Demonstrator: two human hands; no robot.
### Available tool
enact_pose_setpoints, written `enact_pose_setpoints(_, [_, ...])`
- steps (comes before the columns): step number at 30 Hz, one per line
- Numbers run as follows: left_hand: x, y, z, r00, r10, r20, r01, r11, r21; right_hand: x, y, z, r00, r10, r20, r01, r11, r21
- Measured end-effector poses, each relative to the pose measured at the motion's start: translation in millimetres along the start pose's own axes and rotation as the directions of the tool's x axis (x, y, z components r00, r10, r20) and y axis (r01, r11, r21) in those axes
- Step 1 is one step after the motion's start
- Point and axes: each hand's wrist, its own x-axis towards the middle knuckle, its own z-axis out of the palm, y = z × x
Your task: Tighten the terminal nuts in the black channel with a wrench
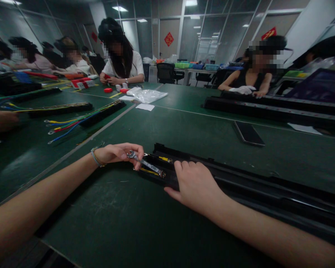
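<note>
A combination wrench [150, 166] slants over the left end of the black channel [245, 185], its long axis running from the open end, upper left, down to the ring end, lower right, at a bolt [163, 174]. It is shiny, silvery metal. The left hand [123, 153] pinches it; the right hand [197, 182] clasps the channel.

A flat black smartphone [249, 133] is lying on the dark green tabletop [145, 223]. Multicoloured wires with metal ring ends [69, 125] are fanning out from a long black strip [110, 111] at the left. A crumpled clear plastic bag [148, 96] is resting near a small white paper sheet [145, 107]. Beyond, a black office chair [166, 73] is standing and a red diamond-shaped paper decoration [169, 39] is hanging.
</note>
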Motion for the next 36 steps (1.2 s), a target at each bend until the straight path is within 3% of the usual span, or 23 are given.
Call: enact_pose_setpoints(36, [-0.4, -1.5, -2.1, 1.000, 0.006, -0.002, -0.006, 1.000, 0.010, -0.1, -0.9, -0.5, 1.000, -0.001, 0.023, 0.001, 1.000, -0.009])
